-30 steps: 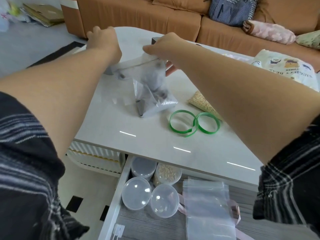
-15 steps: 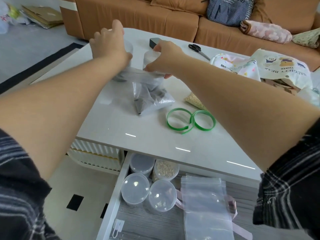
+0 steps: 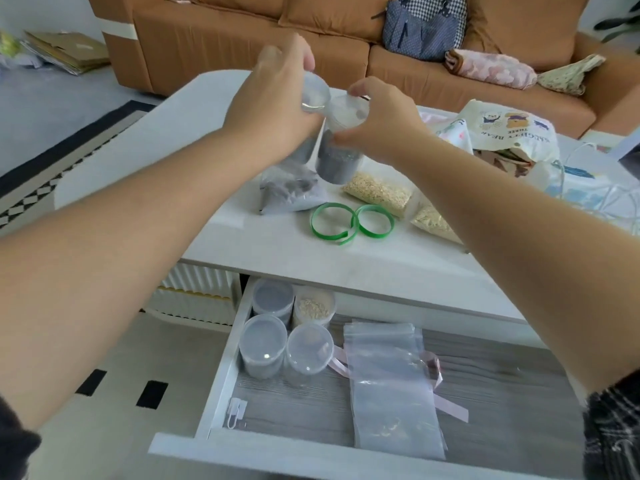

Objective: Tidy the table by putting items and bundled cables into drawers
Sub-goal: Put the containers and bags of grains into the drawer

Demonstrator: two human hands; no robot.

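Both hands raised over far part of bench (image 3: 256, 247). Right hand (image 3: 381, 126) grasps a lidded clear tub of dark granules (image 3: 337, 157). Long axis near upright, lid end up and tipped slightly toward the near side. Left hand (image 3: 273, 98) grips a second clear tub (image 3: 313, 95), touching the first, body mostly hidden. Open drawer (image 3: 223, 379) lies near and below. Lidded tubs (image 3: 265, 344) fill its far-left corner. Judgement: left hand is nearer that corner.
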